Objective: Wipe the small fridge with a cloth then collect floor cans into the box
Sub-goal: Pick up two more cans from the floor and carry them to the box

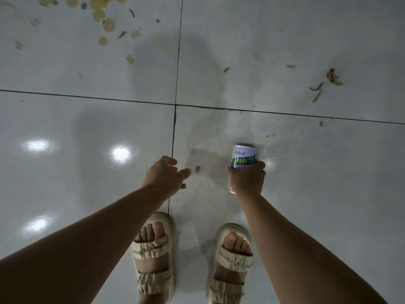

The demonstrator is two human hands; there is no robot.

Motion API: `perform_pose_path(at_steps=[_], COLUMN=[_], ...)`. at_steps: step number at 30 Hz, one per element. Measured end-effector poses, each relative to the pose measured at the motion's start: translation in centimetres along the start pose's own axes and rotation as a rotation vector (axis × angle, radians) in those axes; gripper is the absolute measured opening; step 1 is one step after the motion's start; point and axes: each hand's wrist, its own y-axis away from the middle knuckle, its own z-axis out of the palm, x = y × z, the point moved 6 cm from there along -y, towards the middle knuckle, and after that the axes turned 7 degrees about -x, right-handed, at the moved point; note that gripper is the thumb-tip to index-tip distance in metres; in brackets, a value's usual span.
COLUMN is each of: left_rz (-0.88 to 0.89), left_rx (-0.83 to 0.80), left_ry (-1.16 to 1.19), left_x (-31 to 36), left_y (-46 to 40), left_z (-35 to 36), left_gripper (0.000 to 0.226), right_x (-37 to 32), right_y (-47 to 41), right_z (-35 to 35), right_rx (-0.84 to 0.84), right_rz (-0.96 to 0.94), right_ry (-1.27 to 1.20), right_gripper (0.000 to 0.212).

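Observation:
My right hand (246, 179) grips a white can (244, 157) with a green label, held above the pale tiled floor (87, 119) with its top pointing away from me. My left hand (164, 174) hangs beside it, about a hand's width to the left, fingers loosely apart and holding nothing. No fridge, cloth or box is in view.
Both of my feet in cream sandals (153, 260) stand just below the hands. Yellowish round scraps (103, 18) lie scattered at the top left, and brown and green bits (328, 82) at the right. A faint wet stain (206, 154) marks the tile under the hands.

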Motion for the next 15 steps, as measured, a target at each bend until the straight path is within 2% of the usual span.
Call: perform_pose_path(at_steps=[8,15], left_rz=[0.011,0.081], left_rx=[0.023,0.086], left_ry=[0.080,0.229], left_x=[2.7,7.2], left_y=[6.6,17.4], left_z=[-4.1,-11.3], left_gripper=[0.047,0.047], right_x=[-5.4,-15.1], right_y=[6.7,16.3], right_z=[-4.4,-12.2], right_rx=[-0.045,-0.114], right_rz=[-0.123,-0.263], right_ry=[-0.011,-0.011], right_gripper=[0.072,0.070])
